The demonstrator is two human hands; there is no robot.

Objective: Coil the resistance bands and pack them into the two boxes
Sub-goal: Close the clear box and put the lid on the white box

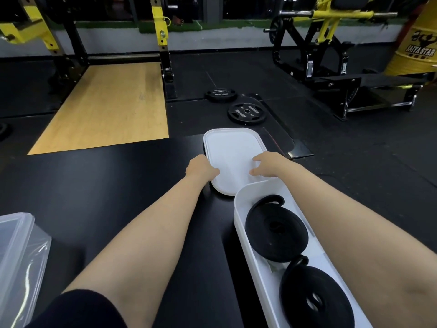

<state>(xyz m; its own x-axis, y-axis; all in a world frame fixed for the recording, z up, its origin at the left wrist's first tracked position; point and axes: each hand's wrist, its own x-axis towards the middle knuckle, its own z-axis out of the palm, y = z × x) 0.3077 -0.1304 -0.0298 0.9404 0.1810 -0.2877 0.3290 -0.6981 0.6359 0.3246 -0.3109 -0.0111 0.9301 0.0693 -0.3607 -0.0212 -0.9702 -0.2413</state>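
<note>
Head: two coiled bands [276, 229], one box [246, 223]

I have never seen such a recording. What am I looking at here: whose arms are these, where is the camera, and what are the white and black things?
There is no machine here. A person wears one camera on the head, so you look down along their own two bare arms in a gym. On a black surface stands a white box with two coiled black bands inside. Beyond it lies a white lid. The left hand takes its left edge and the right hand rests curled on its right part, perhaps to lift it. A second, clear box shows at the lower left. Weight plates lie on the floor behind.
</note>
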